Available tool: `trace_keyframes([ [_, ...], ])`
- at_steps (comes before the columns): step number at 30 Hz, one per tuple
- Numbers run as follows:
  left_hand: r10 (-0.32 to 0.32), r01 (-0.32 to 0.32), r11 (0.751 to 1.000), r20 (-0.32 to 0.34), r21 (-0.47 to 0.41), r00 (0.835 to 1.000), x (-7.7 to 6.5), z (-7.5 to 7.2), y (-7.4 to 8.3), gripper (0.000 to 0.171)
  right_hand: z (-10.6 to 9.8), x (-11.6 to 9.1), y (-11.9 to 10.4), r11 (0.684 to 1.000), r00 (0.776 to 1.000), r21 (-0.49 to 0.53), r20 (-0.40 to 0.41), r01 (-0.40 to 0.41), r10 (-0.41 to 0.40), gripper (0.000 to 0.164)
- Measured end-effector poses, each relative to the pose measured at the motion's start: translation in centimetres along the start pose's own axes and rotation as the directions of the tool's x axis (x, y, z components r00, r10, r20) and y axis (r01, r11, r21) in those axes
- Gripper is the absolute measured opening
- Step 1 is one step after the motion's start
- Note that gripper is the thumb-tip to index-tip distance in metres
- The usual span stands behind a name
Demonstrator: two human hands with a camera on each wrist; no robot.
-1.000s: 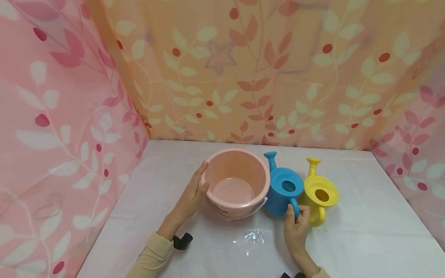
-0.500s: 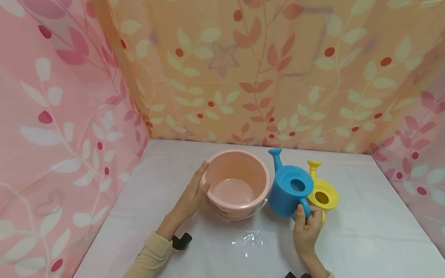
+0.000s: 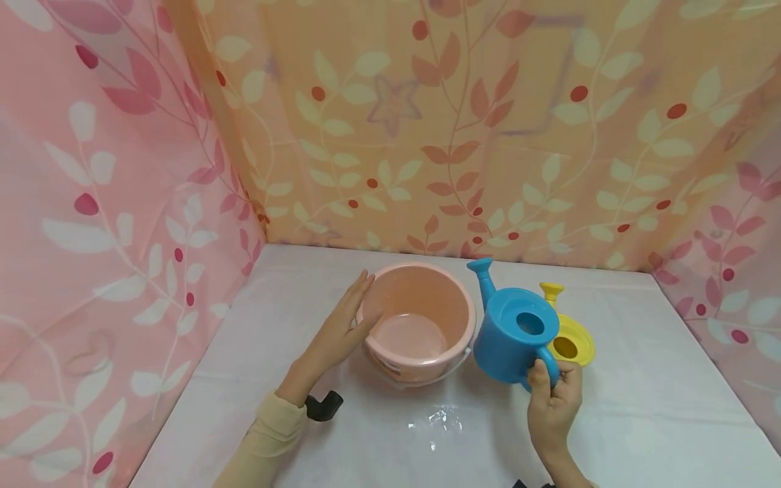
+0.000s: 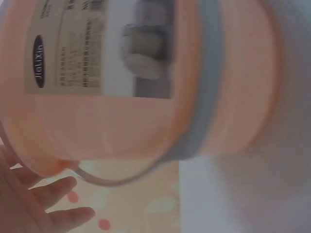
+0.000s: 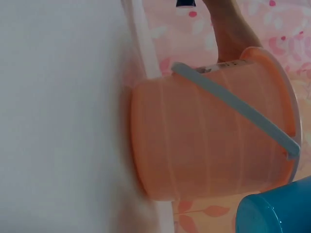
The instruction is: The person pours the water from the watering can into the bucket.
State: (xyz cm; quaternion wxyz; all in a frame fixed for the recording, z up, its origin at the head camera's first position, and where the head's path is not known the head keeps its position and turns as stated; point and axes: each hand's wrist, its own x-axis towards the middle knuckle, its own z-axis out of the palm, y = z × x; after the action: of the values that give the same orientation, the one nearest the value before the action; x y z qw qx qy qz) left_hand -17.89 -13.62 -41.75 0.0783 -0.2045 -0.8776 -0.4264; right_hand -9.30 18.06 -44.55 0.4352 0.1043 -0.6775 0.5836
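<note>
A pink bucket (image 3: 427, 291) stands on the white-covered table, its grey-white handle hanging down at the front. My left hand (image 3: 335, 335) rests at the left of its rim, fingers straight and thumb over the edge. The left wrist view shows a printed label (image 4: 97, 48) on the bucket's side and the spread fingers (image 4: 53, 191) beside the rim. With my right hand (image 3: 555, 407) I grip the handle of a blue watering can (image 3: 509, 346). The can is raised off the table right of the bucket, spout away from me; its base shows in the right wrist view.
Behind the blue can, a yellow watering can (image 3: 576, 339) stands partly hidden. Wet spots (image 3: 443, 417) glisten on the table (image 3: 390, 447) in front of the bucket. Patterned cloth walls (image 3: 390, 135) close off the back and both sides.
My right hand has lifted the blue watering can and moved it right, away from the bucket and across the yellow one. The left hand has shifted slightly, fingers straighter at the rim.
</note>
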Motion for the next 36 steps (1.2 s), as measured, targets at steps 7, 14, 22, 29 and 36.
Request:
trace_keyframes([
  [7, -0.005, 0.002, 0.997, 0.045, 0.076, 0.999, 2.3, -0.2, 1.2, 0.067, -0.9, 0.4, -0.1, 0.999, 0.999, 0.014, 0.018, 0.029, -0.029, 0.013],
  [14, -0.008, 0.004, 0.999, 0.064, 0.053, 0.998, 3.5, 0.2, 1.0, 0.072, -1.4, 0.6, -0.9, 1.0, 0.999, 0.007, 0.029, 0.027, -0.027, 0.009],
  [22, -0.001, 0.0, 0.999, 0.038, 0.034, 0.999, 3.5, 0.6, 0.6, 0.068, -2.2, 0.5, -1.1, 0.999, 0.998, 0.019, 0.055, 0.037, -0.038, 0.011],
  [29, 0.001, -0.002, 0.999, 0.039, 0.04, 0.999, 3.5, 0.6, 0.6, 0.069, -2.7, 0.3, -1.5, 0.989, 0.996, 0.141, 0.081, 0.035, -0.047, 0.007],
  [36, -0.016, 0.014, 0.999, 0.043, 0.048, 0.999, 3.4, 0.6, 0.7, 0.067, -3.3, 0.5, -1.8, 0.991, 0.993, 0.132, 0.109, 0.025, -0.04, 0.005],
])
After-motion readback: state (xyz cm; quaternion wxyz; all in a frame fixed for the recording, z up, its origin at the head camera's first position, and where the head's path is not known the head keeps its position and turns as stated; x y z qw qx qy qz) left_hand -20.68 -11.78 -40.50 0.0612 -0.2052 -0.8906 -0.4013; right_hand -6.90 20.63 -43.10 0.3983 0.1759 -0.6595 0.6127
